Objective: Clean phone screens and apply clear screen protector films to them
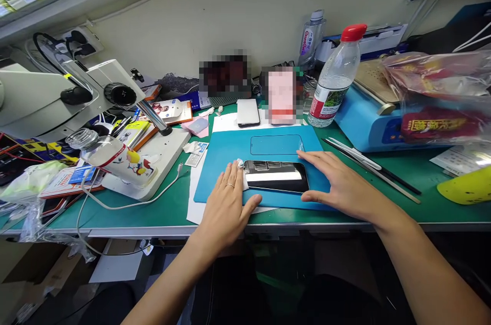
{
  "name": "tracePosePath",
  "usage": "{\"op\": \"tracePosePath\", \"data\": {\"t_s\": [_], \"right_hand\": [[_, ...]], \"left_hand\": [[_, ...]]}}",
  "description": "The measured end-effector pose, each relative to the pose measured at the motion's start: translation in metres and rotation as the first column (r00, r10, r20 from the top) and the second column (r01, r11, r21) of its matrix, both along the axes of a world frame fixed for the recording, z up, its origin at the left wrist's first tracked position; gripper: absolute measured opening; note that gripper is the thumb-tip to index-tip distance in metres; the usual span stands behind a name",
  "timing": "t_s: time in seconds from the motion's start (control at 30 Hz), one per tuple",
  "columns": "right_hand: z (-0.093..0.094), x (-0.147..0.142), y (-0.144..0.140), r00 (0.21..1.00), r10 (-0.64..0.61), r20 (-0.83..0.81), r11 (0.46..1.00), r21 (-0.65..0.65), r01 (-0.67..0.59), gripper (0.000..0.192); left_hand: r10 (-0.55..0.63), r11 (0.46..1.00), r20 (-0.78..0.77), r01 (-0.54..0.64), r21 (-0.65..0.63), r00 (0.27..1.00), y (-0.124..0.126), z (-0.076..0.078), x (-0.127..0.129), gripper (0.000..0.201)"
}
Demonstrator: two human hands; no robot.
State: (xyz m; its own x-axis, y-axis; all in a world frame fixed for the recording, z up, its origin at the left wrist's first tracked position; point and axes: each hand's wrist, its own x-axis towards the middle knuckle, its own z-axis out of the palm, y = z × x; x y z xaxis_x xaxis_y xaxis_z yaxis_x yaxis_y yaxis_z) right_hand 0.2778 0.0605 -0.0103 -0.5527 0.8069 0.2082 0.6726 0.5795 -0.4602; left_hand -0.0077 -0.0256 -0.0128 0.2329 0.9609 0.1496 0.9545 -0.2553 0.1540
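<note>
A black smartphone (276,184) lies face up on a blue mat (226,143), with a bright band reflected across its glass. My left hand (229,202) rests flat at the phone's left end, fingers straight and thumb spread. Under those fingers a white wipe (246,181) partly shows, mostly hidden. At the phone's right end my right hand (333,181) is open, its thumb at the near corner and its fingers past the far corner. Beyond the phone lies a clear screen protector (276,145) with a dark outline; my right fingertips are near its corner.
On the left stands a microscope (123,92), with a decorated glass bottle (123,161) and a white cable (134,206). A red-capped water bottle (333,82) and a blue machine (360,120) are at back right. Tweezers (356,153) lie right of the mat.
</note>
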Motion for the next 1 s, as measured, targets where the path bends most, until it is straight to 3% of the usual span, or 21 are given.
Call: {"op": "tracePosePath", "data": {"t_s": [0.2,0.37,0.5,0.67,1.0], "right_hand": [[0.001,-0.002,0.001,1.0,-0.002,-0.019,1.0,0.002,0.002,0.091],[0.001,-0.003,0.002,0.999,-0.008,-0.037,1.0,0.003,0.008,0.093],[0.0,-0.001,0.003,0.997,0.003,-0.078,1.0,0.014,-0.002,0.09],[-0.001,0.002,0.003,0.987,0.059,-0.15,0.998,0.036,-0.054,0.093],[0.005,0.001,0.0,0.969,0.037,-0.243,0.999,0.003,-0.038,0.104]], "left_hand": [[-0.081,0.996,-0.021,0.082,0.022,0.996,0.012,0.011,0.024,0.07],[-0.081,0.993,-0.044,0.084,0.083,0.996,0.028,0.016,0.054,0.074],[-0.13,0.99,-0.039,0.132,0.041,0.991,0.035,0.017,0.074,0.078],[-0.189,0.98,0.035,0.19,-0.055,0.981,0.035,0.017,0.083,0.078],[-0.346,0.937,0.079,0.348,-0.015,0.935,0.024,0.016,0.109,0.081]]}}
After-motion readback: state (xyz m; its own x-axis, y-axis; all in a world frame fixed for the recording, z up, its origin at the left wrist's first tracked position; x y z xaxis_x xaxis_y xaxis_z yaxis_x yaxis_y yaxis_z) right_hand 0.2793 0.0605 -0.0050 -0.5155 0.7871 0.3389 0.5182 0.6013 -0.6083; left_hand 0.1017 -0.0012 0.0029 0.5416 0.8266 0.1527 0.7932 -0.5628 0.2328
